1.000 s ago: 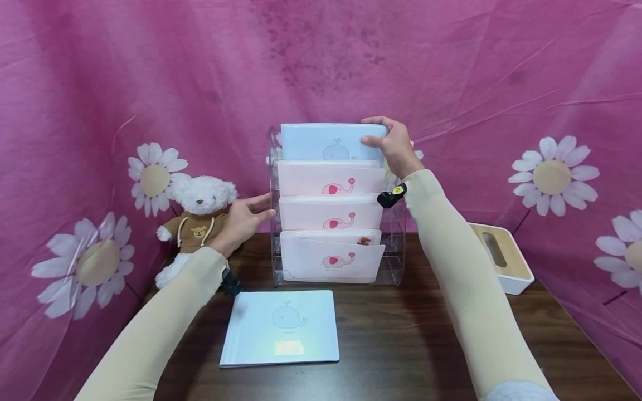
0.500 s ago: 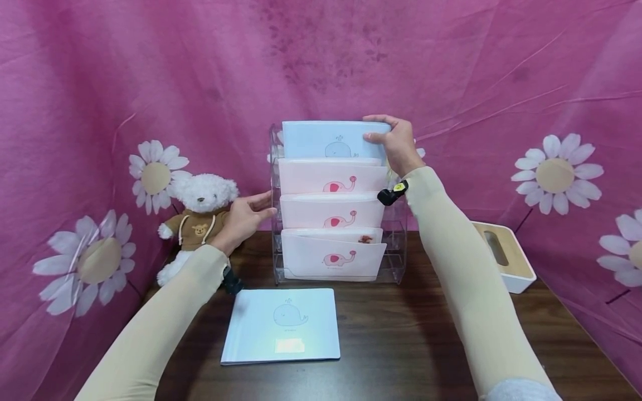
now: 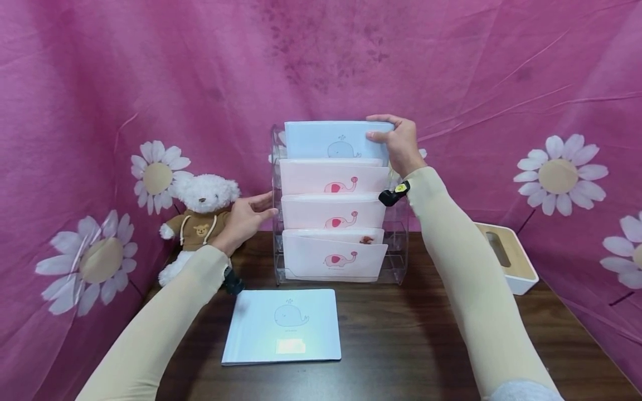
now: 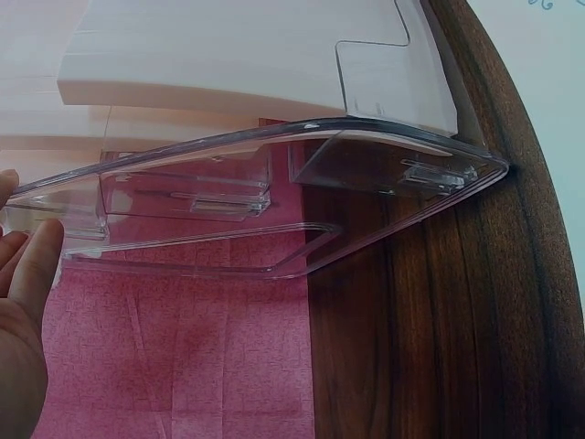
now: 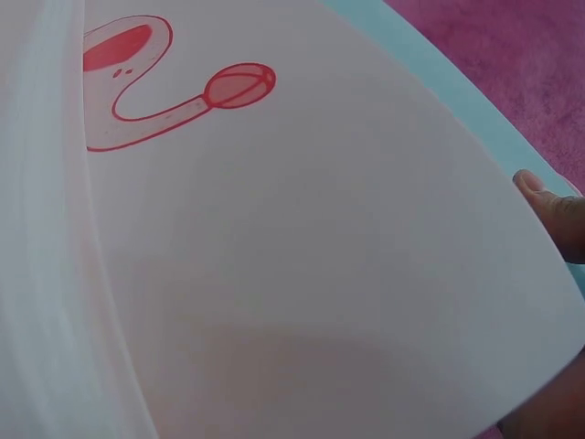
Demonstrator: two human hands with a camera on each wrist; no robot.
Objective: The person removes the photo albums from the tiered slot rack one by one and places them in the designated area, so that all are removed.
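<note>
A clear plastic file rack (image 3: 405, 253) stands on the table with folders in its tiers. My right hand (image 3: 398, 146) pinches the upper right corner of a pale blue folder (image 3: 321, 133) with a whale drawing, in the top tier. Its thumb (image 5: 544, 206) lies on the front of that folder in the right wrist view. Below sit pink elephant folders (image 3: 311, 259), one per tier in front, with a second sheet edge behind the lowest. My left hand (image 3: 246, 220) touches the rack's left side with extended fingers; in the left wrist view a fingertip (image 4: 41, 247) lies against the clear side panel.
A second whale folder (image 3: 281, 328) lies flat on the dark wood table (image 3: 391, 345) in front of the rack. A white teddy bear (image 3: 203, 195) in a brown hoodie sits at left. A white tissue box (image 3: 514, 259) with a wooden top stands at right. A pink flowered curtain (image 3: 321, 61) hangs behind.
The blue folder in the top tier has shifted very slightly to the right with my right hand. My left hand keeps its place at the rack's side.
</note>
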